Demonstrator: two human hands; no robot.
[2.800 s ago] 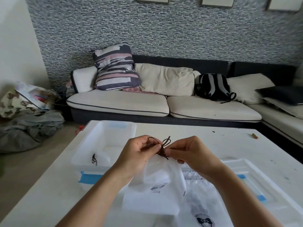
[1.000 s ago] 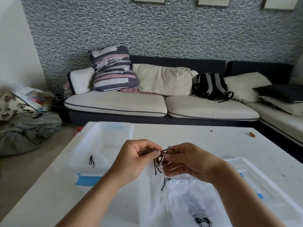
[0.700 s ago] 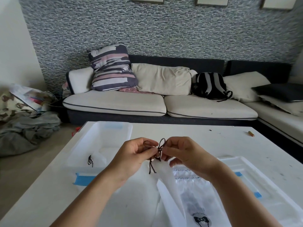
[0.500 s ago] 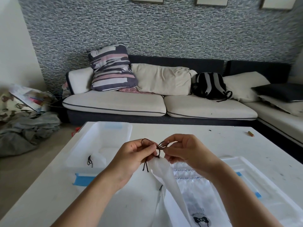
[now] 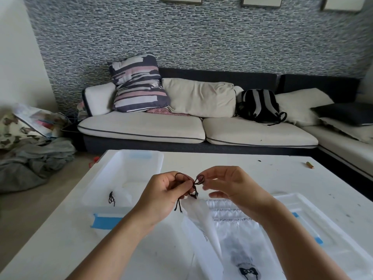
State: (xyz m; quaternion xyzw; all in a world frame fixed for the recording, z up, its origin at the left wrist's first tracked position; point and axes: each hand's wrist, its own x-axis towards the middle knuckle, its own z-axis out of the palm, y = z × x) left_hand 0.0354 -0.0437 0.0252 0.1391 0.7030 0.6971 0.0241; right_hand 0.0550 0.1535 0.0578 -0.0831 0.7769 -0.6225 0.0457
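1. White table [image 5: 232, 160] fills the near view, with a pale sofa [image 5: 141, 126] and a black backpack [image 5: 258, 106] against the patterned wall behind
2. Over the table's near half, between the two hands, a thin dark cord [image 5: 194, 196] is tied in a bow with two small loops, and its two short ends dangle just below the left hand [image 5: 161, 197]
3. The cord gathers the neck of a white bag [image 5: 201, 219], which hangs from the knot down onto the table, beside a clear printed bag [image 5: 238, 239]
4. The left hand pinches the left loop between thumb and forefinger, its other fingers curled in
5. The right hand [image 5: 230, 184] pinches the right loop with thumb and fingertip, the rest of its fingers loosely bent
6. The knot sits partly behind the left fingertips, so how tight it is cannot be told; the white bag's lower end runs off the bottom edge
7. At the left, a white tray [image 5: 159, 162] holds another small cord bundle [image 5: 111, 198], with blue tape [image 5: 107, 220] on its near edge
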